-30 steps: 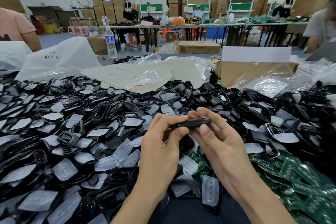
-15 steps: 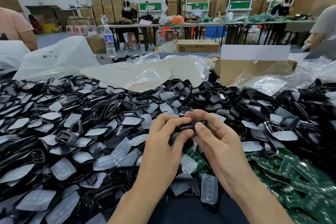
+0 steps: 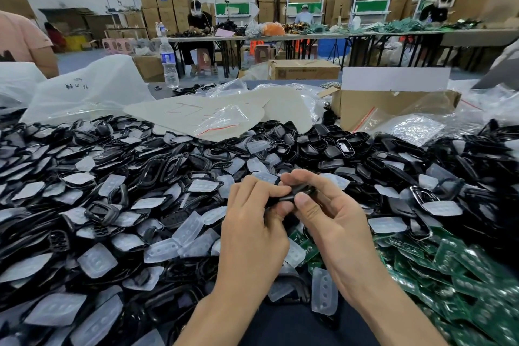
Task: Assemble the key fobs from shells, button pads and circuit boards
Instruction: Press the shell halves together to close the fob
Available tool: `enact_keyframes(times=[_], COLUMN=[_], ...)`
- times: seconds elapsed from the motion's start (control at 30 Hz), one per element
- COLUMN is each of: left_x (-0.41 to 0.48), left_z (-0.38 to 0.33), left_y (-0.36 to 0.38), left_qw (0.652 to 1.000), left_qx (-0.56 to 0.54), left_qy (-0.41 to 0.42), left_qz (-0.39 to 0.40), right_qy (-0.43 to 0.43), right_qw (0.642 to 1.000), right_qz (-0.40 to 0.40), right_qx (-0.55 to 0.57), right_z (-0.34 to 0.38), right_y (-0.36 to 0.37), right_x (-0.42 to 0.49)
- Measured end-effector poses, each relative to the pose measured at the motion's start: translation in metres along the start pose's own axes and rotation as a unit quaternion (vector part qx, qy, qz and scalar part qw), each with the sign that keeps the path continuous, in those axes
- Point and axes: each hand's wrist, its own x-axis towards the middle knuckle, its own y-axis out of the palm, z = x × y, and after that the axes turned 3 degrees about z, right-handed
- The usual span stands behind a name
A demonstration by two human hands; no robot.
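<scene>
1. Head view, centre: a black key fob [image 3: 299, 194] held edge-on just above the heap, pinched from both ends.
2. At the fob's left end, the left hand [image 3: 252, 227], with thumb and curled fingers closed tight on it. That end almost wholly covered by them.
3. At its other end, the right hand [image 3: 334, 222], with the thumb pressed on the near edge and the forefinger curled over the far one. Remaining fingers tucked behind the fob, out of sight.
4. Only a thin dark rim of the fob showing. Seam, pad and board inside impossible to make out, so no telling whether the halves are fully closed.
5. Beneath and around the hands: a deep heap of black shells [image 3: 157, 171] mixed with translucent button pads [image 3: 188, 229], hiding whatever surface lies below.
6. Lower right: a pile of green circuit boards [image 3: 463, 270], blurred and cut off by the right and bottom edges.
7. Behind the heap: pale cardboard sheets [image 3: 179, 111] with a small zip bag [image 3: 224, 121] lying on them. To their left a white plastic bag [image 3: 84, 90], to their right an open cardboard box [image 3: 393, 108], and farther back an upright water bottle [image 3: 168, 63].
8. Far back: seated people at long tables and stacked cartons, too blurred for detail.
9. Both forearms cut off at the bottom edge.
</scene>
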Motion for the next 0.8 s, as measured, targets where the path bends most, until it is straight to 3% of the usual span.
enact_keyframes(times=[0.27, 0.8], left_x=[-0.002, -0.004], left_z=[0.005, 0.002], left_y=[-0.002, -0.002], left_qw=[0.995, 0.995], left_qx=[-0.020, -0.013], left_qy=[0.012, 0.004], left_qz=[0.095, 0.094], right_qy=[-0.003, -0.010], right_qw=[0.998, 0.999], right_qz=[0.042, 0.004], right_qx=[-0.050, 0.038], right_z=[0.002, 0.003], right_y=[-0.010, 0.001], right_x=[0.001, 0.001])
